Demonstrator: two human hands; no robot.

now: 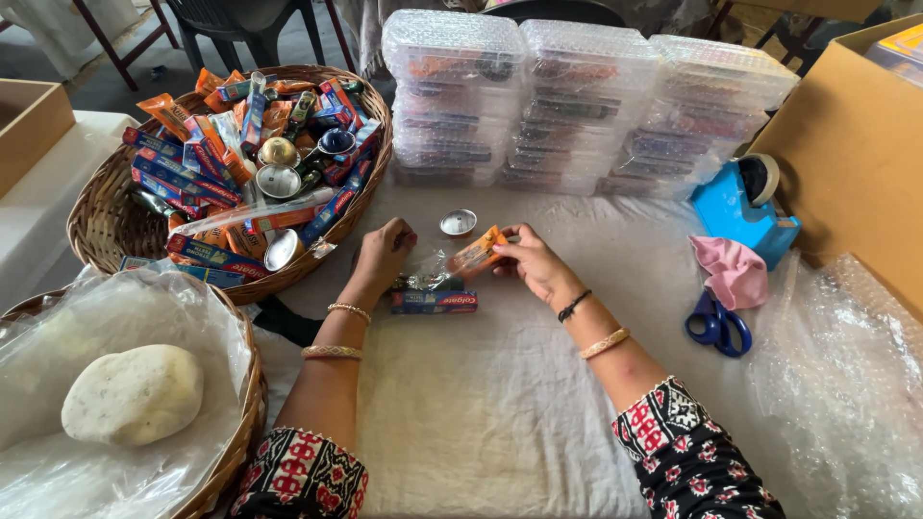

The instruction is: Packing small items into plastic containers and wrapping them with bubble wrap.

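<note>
My left hand (382, 255) rests on the white cloth, fingers curled on a crinkled clear wrapper (423, 274) with dark contents. My right hand (532, 261) pinches a small orange sachet (478, 252) at the wrapper's other end. Just below the wrapper lies a small blue-and-red toothpaste box (435, 301). A small round silver tin (459, 222) sits on the cloth just beyond my hands.
A wicker basket (106, 216) of small packets and tins stands far left. A nearer basket (245, 404) lined with plastic holds a white lump (134, 392). Stacked clear plastic boxes (577, 106) line the back. Blue tape dispenser (740, 207), pink cloth (733, 269), blue scissors (716, 324), cardboard box (856, 144) and bubble wrap (846, 384) lie right.
</note>
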